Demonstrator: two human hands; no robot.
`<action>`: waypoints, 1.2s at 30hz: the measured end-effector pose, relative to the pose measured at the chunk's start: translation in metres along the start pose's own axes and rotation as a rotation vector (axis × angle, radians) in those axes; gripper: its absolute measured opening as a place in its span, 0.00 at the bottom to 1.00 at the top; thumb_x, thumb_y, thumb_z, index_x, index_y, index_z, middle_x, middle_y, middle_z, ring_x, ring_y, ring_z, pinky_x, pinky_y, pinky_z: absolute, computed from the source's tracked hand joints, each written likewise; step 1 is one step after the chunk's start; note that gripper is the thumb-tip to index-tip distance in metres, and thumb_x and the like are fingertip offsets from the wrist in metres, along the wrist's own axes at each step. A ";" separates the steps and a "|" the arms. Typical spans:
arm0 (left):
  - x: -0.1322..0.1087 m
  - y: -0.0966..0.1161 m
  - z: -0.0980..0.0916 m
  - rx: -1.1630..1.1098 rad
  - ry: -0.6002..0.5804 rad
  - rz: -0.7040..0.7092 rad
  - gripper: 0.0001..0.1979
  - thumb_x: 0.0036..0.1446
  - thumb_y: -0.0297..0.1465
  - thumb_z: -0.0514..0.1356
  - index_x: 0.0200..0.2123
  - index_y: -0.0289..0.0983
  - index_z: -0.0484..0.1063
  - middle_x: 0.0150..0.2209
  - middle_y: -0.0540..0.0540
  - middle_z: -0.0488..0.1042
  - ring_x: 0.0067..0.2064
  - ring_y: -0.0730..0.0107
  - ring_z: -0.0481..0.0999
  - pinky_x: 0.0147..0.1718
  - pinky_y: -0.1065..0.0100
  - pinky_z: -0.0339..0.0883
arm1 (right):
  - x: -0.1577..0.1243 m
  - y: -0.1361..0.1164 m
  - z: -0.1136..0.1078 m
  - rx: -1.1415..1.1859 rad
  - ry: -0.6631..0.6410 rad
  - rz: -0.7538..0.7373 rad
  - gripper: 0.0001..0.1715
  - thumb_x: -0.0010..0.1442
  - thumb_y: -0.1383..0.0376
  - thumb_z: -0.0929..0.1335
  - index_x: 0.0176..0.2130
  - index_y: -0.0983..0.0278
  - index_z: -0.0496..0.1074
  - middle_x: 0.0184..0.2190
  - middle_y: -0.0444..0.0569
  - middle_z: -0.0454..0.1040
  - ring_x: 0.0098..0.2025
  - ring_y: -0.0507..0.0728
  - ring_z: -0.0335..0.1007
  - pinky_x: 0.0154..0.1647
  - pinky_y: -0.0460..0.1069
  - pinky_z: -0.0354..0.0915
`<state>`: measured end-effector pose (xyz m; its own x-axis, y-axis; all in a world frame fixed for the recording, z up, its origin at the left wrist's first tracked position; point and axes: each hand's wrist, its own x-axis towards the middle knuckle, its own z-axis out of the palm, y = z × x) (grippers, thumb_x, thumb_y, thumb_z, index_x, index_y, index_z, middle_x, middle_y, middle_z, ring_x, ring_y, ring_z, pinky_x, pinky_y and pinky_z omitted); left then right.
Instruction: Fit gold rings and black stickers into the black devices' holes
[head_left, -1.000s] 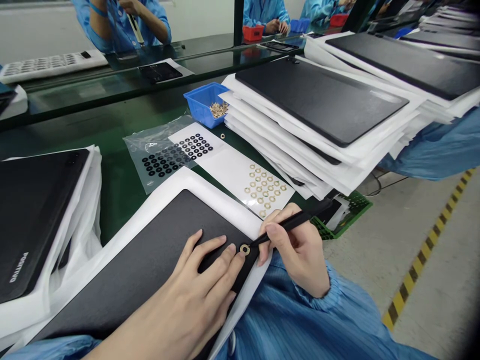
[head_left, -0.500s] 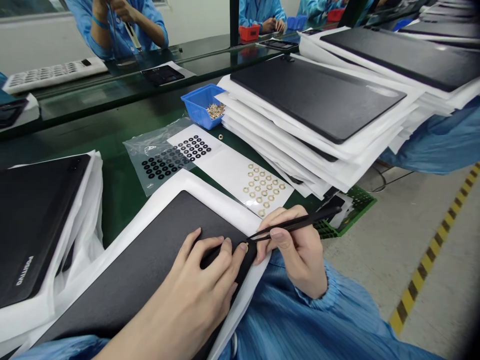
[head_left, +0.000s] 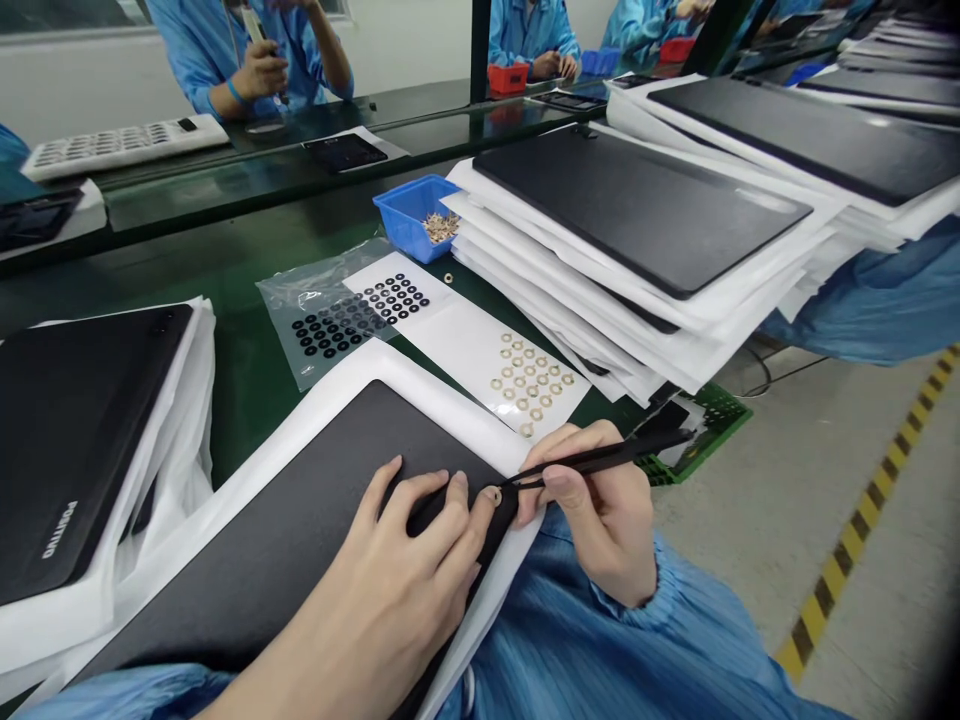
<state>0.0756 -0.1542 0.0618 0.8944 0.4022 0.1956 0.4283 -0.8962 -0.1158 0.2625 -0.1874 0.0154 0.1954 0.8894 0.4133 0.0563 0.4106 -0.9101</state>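
A small, flat gold-toned ring sits at the corner of a smooth matte-black panel, at the index fingertip of a worker's left hand, its grip open and fingers spread across the surface. The right hand has its grip closed around slim black tweezers, the pointed tips just beside the ring; whether they touch cannot be told. Soft white wrapping lies beneath the panel. Beyond, on the dark green bench, gold rings dot a glossy white sheet near black rings, some beneath a crinkled clear bag. A blue plastic tray of brass-coloured bits adjoins a stack of sheet-layered panels.
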 end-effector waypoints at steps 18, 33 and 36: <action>-0.001 -0.038 -0.012 -0.265 -0.056 -0.125 0.16 0.65 0.33 0.50 0.49 0.31 0.69 0.47 0.40 0.71 0.48 0.58 0.67 0.48 0.57 0.66 | 0.096 -0.036 0.008 -0.367 -0.030 -0.260 0.13 0.63 0.56 0.64 0.32 0.61 0.66 0.24 0.45 0.71 0.23 0.52 0.71 0.27 0.49 0.70; -0.024 -0.168 0.017 -0.071 -0.158 -0.968 0.18 0.60 0.41 0.53 0.30 0.32 0.72 0.30 0.36 0.75 0.33 0.53 0.75 0.27 0.64 0.59 | 0.318 0.071 0.065 -0.659 0.034 -0.311 0.05 0.62 0.65 0.60 0.39 0.64 0.59 0.30 0.55 0.72 0.35 0.62 0.71 0.43 0.59 0.65; -0.016 -0.158 0.026 -0.077 -0.114 -1.034 0.22 0.59 0.44 0.53 0.39 0.28 0.72 0.40 0.30 0.73 0.41 0.46 0.75 0.31 0.62 0.62 | 0.320 0.065 0.066 -0.653 -0.014 -0.303 0.06 0.64 0.64 0.58 0.41 0.64 0.58 0.28 0.52 0.73 0.32 0.60 0.71 0.42 0.56 0.65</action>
<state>-0.0028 -0.0143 0.0514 0.1048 0.9920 0.0706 0.9865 -0.1127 0.1188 0.2643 0.1370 0.0906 0.0664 0.7597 0.6469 0.6807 0.4396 -0.5861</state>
